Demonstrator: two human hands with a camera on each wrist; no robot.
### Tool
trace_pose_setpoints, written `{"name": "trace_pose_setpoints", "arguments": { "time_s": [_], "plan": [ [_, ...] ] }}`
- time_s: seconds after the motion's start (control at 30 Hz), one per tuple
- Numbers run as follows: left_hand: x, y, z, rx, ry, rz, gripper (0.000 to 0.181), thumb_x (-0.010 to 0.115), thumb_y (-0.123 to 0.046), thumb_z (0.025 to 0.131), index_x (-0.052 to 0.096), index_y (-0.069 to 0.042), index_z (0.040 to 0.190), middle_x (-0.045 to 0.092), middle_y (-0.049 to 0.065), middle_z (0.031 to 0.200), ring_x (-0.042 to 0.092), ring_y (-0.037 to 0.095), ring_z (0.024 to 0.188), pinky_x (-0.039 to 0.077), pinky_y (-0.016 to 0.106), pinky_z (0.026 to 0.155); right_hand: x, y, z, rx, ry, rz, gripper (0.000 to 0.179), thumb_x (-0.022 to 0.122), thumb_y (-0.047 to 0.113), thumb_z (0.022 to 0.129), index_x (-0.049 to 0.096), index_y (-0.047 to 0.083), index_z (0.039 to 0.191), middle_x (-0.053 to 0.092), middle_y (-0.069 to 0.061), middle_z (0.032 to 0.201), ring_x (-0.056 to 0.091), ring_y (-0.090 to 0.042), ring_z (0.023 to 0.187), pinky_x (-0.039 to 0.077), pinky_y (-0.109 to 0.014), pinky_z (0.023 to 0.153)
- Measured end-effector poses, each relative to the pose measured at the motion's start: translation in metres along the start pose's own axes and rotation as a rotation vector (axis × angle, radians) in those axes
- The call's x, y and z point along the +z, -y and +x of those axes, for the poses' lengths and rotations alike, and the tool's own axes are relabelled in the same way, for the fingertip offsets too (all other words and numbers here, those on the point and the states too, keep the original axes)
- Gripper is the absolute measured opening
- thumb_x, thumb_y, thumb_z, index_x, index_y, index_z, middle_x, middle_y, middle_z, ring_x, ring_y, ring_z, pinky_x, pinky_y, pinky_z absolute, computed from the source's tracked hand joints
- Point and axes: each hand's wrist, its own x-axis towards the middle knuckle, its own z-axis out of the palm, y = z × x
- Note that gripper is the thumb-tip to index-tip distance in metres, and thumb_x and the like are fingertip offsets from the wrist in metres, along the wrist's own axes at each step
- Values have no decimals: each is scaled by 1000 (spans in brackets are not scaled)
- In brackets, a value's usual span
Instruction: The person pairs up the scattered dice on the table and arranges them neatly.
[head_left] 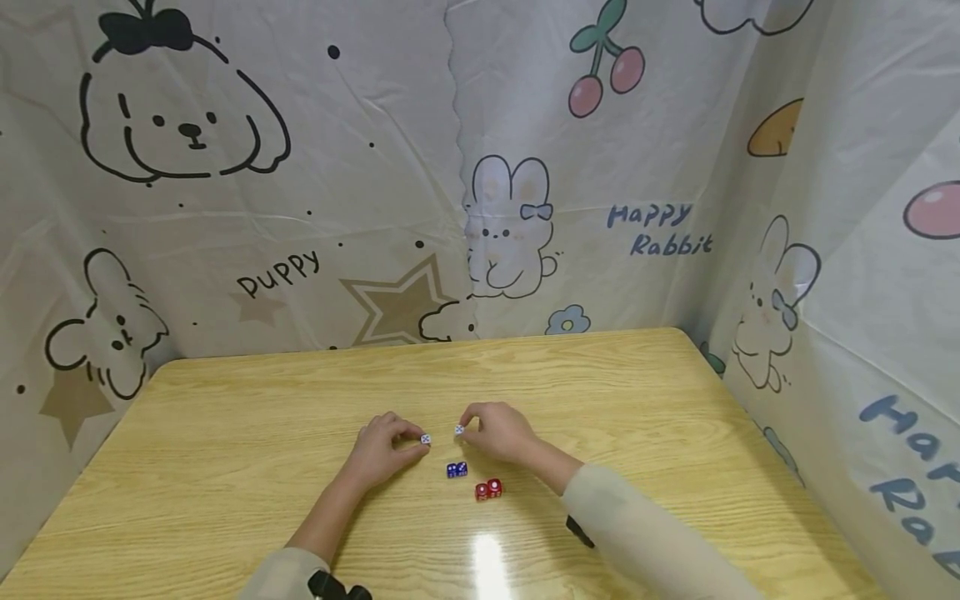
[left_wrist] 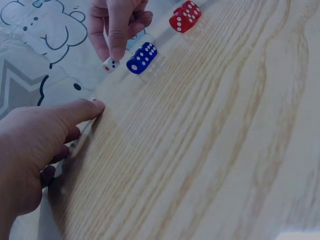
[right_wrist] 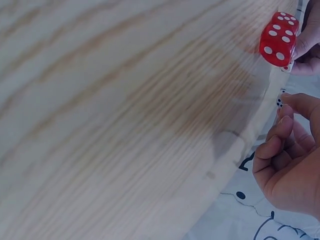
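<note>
Between thumb and forefinger my left hand pinches a white die close over the table. My right hand pinches a second white die a short way to the right, its pips showing in the left wrist view. Just nearer to me, two blue dice sit side by side. Two red dice stand together a little further right and closer to me. In the left wrist view the left thumb mostly hides its die. The right wrist view shows the red dice overlapping the left hand's fingers.
The wooden table reaches back to a hanging cloth printed with cartoon animals, and the cloth also runs along the right side. Dark wrist straps show at the sleeves. A bright light reflection lies on the table's front part.
</note>
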Motion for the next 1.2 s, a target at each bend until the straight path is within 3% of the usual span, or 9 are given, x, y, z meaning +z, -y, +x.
{"name": "trace_pose_setpoints", "arguments": {
  "time_s": [0.77,1.2],
  "plan": [
    [2,2,-1,2,10,-13,19,73,-34,79,71,-22,93,58,-7,90,45,11,81,30,33,78,9,11,6,-48,46,5,19,63,28,88,67,12,99,55,8,61,43,-4,50,35,-19,48],
    [-1,0,-1,7,11,-17,19,73,-33,79,71,-22,94,58,-7,90,43,11,80,29,32,77,14,20,12,-50,56,15,17,64,24,88,67,12,100,51,8,57,41,-4,47,32,-19,45]
  ]
}}
